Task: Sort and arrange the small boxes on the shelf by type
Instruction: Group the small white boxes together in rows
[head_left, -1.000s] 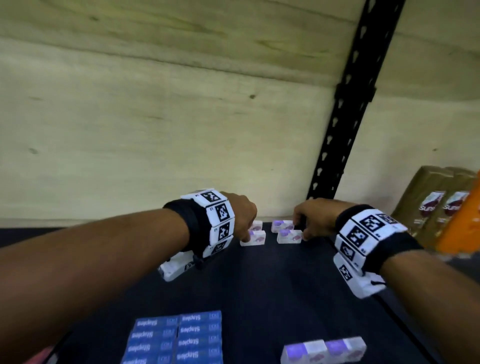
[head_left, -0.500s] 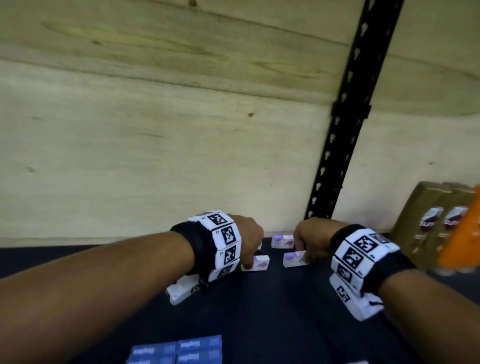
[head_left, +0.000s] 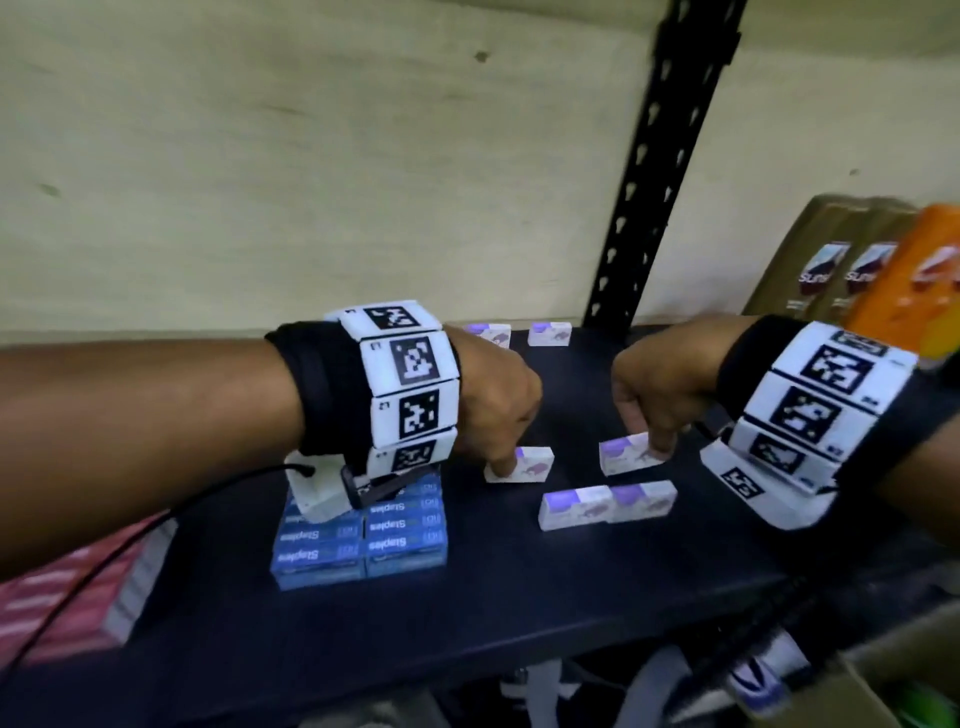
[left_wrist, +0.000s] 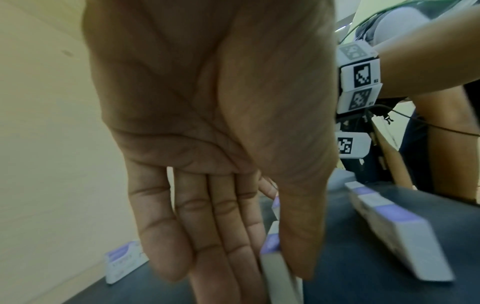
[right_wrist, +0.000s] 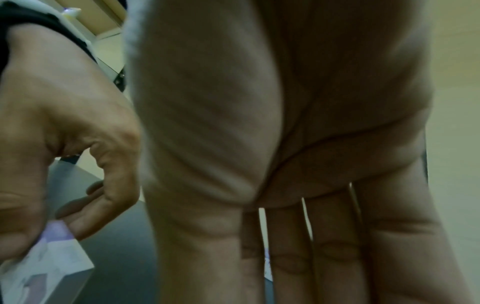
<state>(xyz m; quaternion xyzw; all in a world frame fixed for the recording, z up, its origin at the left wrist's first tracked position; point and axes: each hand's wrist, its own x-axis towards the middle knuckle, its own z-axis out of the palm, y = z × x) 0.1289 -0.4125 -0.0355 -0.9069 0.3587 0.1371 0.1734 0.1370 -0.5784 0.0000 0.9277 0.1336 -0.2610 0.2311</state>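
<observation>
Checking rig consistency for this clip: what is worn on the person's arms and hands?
Bare forearms, no gloves. Each wrist carries a black strap and a band of white blocks printed with black square markers: left hand, right hand. A thin black cable trails under the left forearm.

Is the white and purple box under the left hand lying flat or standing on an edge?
Lying flat: the box shows its broad printed face upward on the shelf.

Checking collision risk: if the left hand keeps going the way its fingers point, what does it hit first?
Its fingers point down, so the left hand is already on the white-and-purple box; directly beneath that is the dark shelf. Nothing else appears in that line.
</observation>
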